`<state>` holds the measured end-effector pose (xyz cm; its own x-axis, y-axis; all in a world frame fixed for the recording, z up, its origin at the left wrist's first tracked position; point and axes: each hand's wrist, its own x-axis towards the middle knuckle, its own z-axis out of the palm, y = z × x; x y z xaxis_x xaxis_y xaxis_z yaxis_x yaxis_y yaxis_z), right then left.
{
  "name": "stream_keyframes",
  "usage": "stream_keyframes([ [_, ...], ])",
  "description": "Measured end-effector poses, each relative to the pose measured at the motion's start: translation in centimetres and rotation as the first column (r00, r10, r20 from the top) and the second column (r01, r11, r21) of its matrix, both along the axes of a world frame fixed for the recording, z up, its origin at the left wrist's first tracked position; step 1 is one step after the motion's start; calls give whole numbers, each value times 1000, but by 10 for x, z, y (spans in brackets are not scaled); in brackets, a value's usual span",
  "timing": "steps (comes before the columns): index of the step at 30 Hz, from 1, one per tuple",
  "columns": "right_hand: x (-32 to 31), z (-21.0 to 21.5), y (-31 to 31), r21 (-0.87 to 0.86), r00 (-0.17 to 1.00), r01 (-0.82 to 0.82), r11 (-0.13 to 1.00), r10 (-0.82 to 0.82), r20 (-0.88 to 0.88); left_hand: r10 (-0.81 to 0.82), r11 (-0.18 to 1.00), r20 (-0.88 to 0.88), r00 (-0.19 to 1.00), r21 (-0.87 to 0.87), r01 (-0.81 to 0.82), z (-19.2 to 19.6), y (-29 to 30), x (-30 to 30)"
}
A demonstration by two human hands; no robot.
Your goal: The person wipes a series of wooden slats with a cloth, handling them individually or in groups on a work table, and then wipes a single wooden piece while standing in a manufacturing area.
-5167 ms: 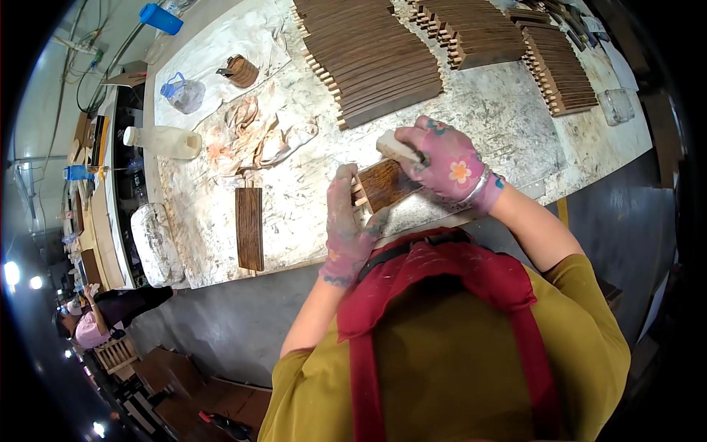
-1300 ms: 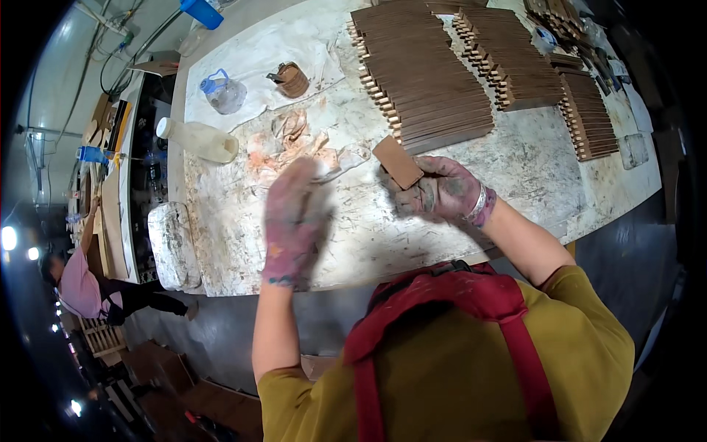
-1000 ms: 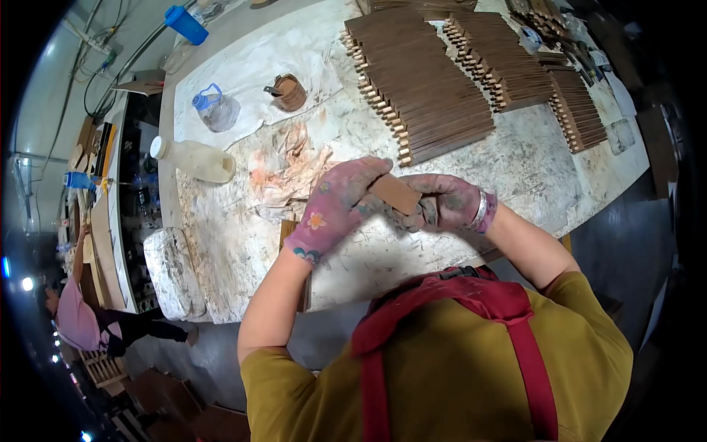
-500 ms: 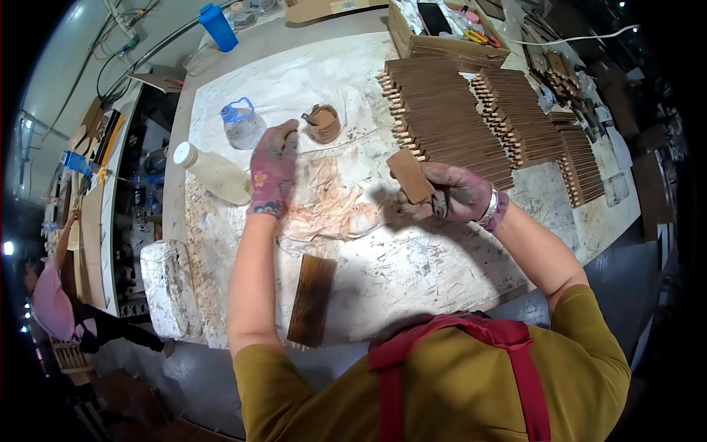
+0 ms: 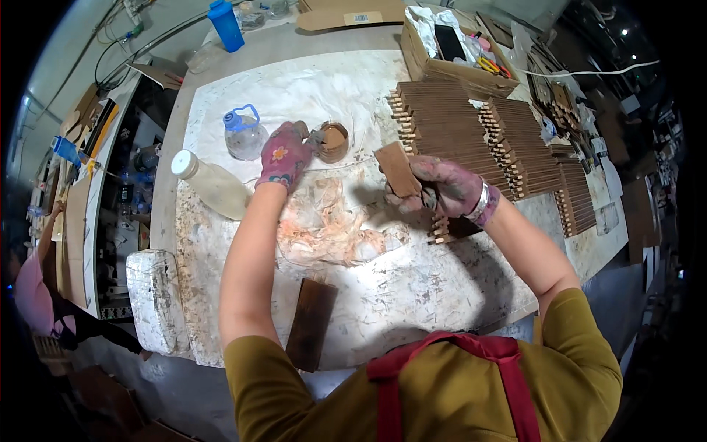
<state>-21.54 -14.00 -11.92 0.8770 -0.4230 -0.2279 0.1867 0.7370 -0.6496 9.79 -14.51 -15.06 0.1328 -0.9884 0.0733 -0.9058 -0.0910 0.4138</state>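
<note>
My left hand (image 5: pixel 286 155), in a stained pink flowered glove, has its fingers bent together at the rim of a small jar of brown paste (image 5: pixel 334 141). A grey, smeared thing shows at its fingertips; its kind is unclear. My right hand (image 5: pixel 449 188), gloved too, grips a small flat rectangular wooden piece (image 5: pixel 398 169), tilted above the table. Below that hand are the light pegged ends of a dark wooden piece (image 5: pixel 442 230), partly hidden. Between the hands lies a crumpled, brown-stained cloth (image 5: pixel 331 228). A dark wooden board (image 5: pixel 312 324) rests at the near edge.
Left of the jar stand a clear jug with a blue handle (image 5: pixel 244 136) and a tilted white-capped bottle (image 5: pixel 210 184). Rows of dark pegged wooden pieces (image 5: pixel 442 121) fill the right, before a cardboard box (image 5: pixel 456 70). A white block (image 5: pixel 155 302) borders the left. Another person (image 5: pixel 40 295) is far left.
My left hand has come to the jar's rim and its fingers have closed in there. My right hand still holds the wooden piece; pegged ends now show below it. The view has shifted slightly.
</note>
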Motion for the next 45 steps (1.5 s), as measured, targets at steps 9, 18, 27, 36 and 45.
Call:
stream_keyframes([
  [9, 17, 2, -13, -68, 983, 107, 992, -116, -143, -118, 972, -16, 993, -208, 112, -7, -2, -4],
  [18, 50, 5, -49, -942, 778, -333, -30, -573, -257, 20, 996, -657, 753, -54, -74, -1, -20, 8],
  [27, 91, -6, -97, -566, 706, -643, -516, -686, -176, 58, 993, -942, 332, 21, -116, -10, -25, 26],
  [36, 116, -23, -124, -462, 759, -616, -638, -637, -134, -46, 993, -940, 338, -79, -84, -15, -28, 41],
  [45, 112, -20, -128, -537, 697, -677, -503, -672, -249, -66, 996, -887, 458, -89, -28, -10, -23, 42],
])
